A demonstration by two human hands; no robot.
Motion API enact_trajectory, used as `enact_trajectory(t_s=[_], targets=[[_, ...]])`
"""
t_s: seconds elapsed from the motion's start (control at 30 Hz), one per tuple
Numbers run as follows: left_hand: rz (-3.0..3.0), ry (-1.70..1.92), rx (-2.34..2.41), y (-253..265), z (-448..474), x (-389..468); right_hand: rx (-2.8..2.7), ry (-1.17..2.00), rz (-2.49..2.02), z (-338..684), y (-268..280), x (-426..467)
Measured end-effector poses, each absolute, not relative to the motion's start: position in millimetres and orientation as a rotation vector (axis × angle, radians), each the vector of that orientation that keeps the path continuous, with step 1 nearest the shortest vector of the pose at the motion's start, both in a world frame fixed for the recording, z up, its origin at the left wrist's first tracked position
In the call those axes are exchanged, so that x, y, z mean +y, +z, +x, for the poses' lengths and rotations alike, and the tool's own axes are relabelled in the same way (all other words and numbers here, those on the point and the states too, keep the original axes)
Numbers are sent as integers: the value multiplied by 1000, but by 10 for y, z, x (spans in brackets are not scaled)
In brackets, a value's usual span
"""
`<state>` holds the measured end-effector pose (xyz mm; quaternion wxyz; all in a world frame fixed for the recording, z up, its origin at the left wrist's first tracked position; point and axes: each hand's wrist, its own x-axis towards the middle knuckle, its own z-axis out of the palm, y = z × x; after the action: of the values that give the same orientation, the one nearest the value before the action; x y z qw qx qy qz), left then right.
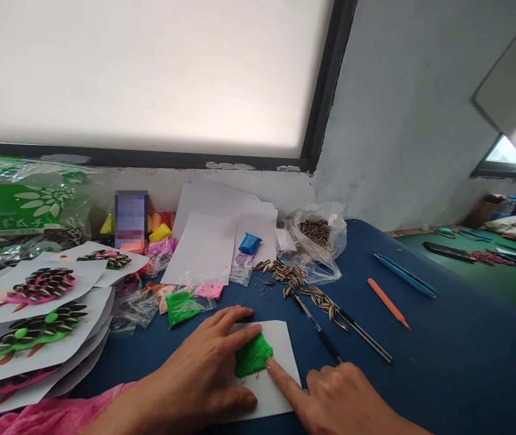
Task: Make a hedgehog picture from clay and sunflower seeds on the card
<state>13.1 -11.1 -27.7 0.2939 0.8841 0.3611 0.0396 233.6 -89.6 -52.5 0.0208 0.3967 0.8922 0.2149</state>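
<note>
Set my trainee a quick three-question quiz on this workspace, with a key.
1. True or false: the left hand is holding a pen.
2. What colour is the flat clay piece at the right hand's index fingertip? A blue; B green; C pink.
3. Fill in: as the camera sees it, the orange pen-shaped tool lies to the ____ of the loose striped seeds.

Key: 1 False, it rests on the white paper; 2 B; 3 right.

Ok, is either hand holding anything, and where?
No grip shows: the left hand lies spread over the paper, index finger against the green clay; the right hand touches its right edge with one index fingertip, palm hidden.
</note>
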Motion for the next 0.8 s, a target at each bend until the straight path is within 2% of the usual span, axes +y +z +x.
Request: enact_trajectory(t_s=[0.47,0.8], targets=[[2318,118,965,-313,114,-106,2673,502,1242,2311,-484,-845],[2289,145,959,-326,107,-111,2568,208,1230,2218,-306,-771]])
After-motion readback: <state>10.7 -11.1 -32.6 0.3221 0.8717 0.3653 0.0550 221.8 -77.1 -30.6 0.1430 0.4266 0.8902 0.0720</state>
